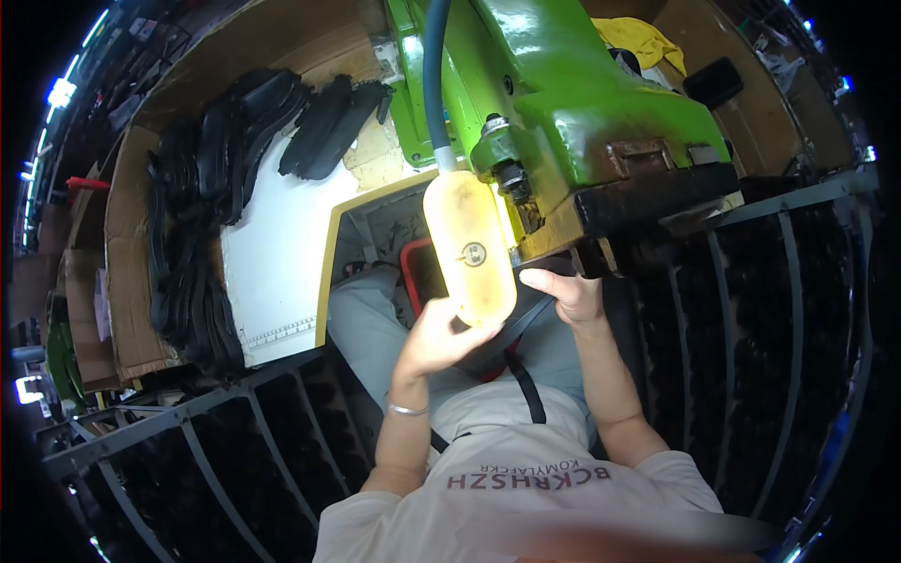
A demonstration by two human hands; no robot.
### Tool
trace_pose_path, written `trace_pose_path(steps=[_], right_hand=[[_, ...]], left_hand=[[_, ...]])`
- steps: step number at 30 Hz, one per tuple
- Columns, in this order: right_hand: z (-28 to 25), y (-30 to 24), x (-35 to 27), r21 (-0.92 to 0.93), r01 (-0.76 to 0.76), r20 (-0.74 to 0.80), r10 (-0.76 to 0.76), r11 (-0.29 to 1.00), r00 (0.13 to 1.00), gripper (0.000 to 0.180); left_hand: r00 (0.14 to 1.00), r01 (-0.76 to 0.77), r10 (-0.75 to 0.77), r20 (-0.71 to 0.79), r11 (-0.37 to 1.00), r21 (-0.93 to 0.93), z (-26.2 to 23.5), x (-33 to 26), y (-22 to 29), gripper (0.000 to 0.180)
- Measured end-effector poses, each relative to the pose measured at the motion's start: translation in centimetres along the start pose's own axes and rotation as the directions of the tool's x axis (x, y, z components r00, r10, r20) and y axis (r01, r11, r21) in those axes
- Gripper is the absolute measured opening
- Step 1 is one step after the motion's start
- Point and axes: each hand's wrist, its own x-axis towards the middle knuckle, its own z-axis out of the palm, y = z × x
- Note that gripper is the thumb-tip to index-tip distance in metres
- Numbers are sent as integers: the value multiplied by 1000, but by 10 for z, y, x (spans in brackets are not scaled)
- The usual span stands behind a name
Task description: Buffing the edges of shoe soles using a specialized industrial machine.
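Observation:
My left hand (439,338) is raised just under a glowing yellow oval lamp (469,249), which hides most of its fingers. The visible fingers are bent and closed around something hidden. My right hand (571,296) is close below the front edge of a green machine (582,113), its thumb pointing left and its other fingers curled out of sight. A dark flat piece (502,336) shows between the two hands, mostly covered, so its kind is unclear. Just behind the lamp is the machine's dark metal working head (511,178).
Stacks of black shoe soles (225,141) lie on a white board (282,244) inside a cardboard surround at left. A red bin (413,272) is below the table cutout. Metal racks (225,422) flank me. A yellow cloth (640,42) and a black object (713,83) are at far right.

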Motion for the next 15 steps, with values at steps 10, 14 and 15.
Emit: trace_pose_path(steps=[10, 14, 15], right_hand=[[-25, 4, -22, -19, 63, -141, -66, 998, 988, 17], [2, -1, -18, -104, 58, -25, -61, 993, 998, 16], [1, 4, -15, -55, 89, 8, -88, 995, 996, 15]], left_hand=[[958, -91, 107, -265, 993, 75, 40, 33, 16, 18], [916, -25, -1, -402, 998, -60, 36, 4, -4, 15], [920, -21, -3, -391, 998, -57, 38, 5, -4, 15]])
